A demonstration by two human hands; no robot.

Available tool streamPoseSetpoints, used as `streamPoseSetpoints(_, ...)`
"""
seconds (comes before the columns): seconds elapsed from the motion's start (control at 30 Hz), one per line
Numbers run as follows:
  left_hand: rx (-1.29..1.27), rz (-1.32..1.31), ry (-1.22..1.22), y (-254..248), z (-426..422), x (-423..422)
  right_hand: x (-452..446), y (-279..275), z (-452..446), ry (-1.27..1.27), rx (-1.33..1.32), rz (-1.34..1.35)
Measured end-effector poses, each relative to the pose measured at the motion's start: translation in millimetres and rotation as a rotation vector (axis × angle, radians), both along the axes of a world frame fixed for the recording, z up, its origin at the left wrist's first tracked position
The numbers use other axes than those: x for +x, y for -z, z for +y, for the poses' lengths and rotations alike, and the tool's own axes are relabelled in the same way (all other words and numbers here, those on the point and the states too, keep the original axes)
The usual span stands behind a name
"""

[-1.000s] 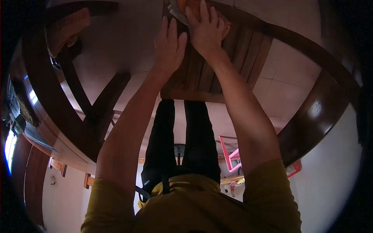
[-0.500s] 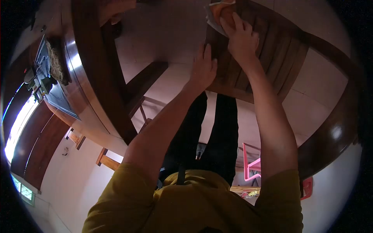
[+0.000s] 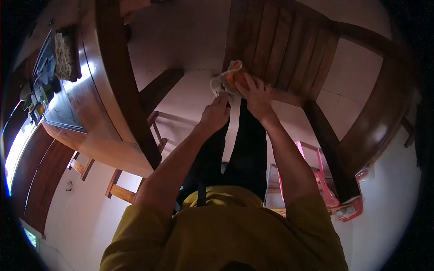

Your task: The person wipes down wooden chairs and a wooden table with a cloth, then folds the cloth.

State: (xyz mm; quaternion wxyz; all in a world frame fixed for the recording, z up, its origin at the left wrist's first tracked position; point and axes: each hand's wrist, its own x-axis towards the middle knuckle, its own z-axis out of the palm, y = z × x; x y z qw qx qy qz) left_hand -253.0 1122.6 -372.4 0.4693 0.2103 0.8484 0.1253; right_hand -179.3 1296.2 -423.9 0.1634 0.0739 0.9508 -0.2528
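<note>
An orange and white cloth (image 3: 235, 81) is bunched at the front left corner of a slatted wooden chair seat (image 3: 282, 49). My right hand (image 3: 257, 97) grips its orange part, fingers curled over it at the seat's front edge. Just left of that, my left hand (image 3: 215, 113) has its fingers closed at the cloth's hanging white end. The fingertips there are partly hidden by the cloth.
A curved wooden armrest (image 3: 368, 126) and a dark chair leg (image 3: 332, 149) are on the right. To the left stands a polished wooden table (image 3: 104, 117), with a rough brown block (image 3: 65, 54) and other items on it. A pink plastic chair (image 3: 323, 180) is behind my right arm.
The cloth and my right hand have come down from the upper seat to its front corner. My left hand has left the seat's side and closed on the cloth. The view has shifted.
</note>
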Motion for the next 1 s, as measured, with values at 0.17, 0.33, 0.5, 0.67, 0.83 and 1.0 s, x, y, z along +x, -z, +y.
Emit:
streamPoseSetpoints(0.17, -0.083, -0.191, 0.077, -41.1, -21.5, 11.4, 20.0, -41.2, -9.6, -0.063, -0.045, -0.349)
streamPoseSetpoints(0.33, -0.133, -0.256, 0.028, -81.7, -37.0, 22.1, 25.1, -70.9, -11.8, 0.489, -0.673, -0.365)
streamPoseSetpoints(0.5, 0.109, -0.380, -0.408, -119.9, -37.8, 23.3, 25.1, -152.3, 12.5, 0.969, -1.287, -0.591)
streamPoseSetpoints(0.67, 0.292, -0.538, -0.740, -172.5, -27.4, 16.3, 37.1, -206.5, 17.6, 1.009, -1.527, -0.557)
streamPoseSetpoints(0.83, 0.534, -0.355, -0.762, -207.7, -20.8, 18.3, 33.5, -238.3, 7.2, 1.028, -1.579, -0.353)
streamPoseSetpoints(1.0, 0.664, -0.126, -0.593, -221.0, -24.5, 17.6, 35.0, -269.1, -12.2, 1.095, -1.551, -0.160)
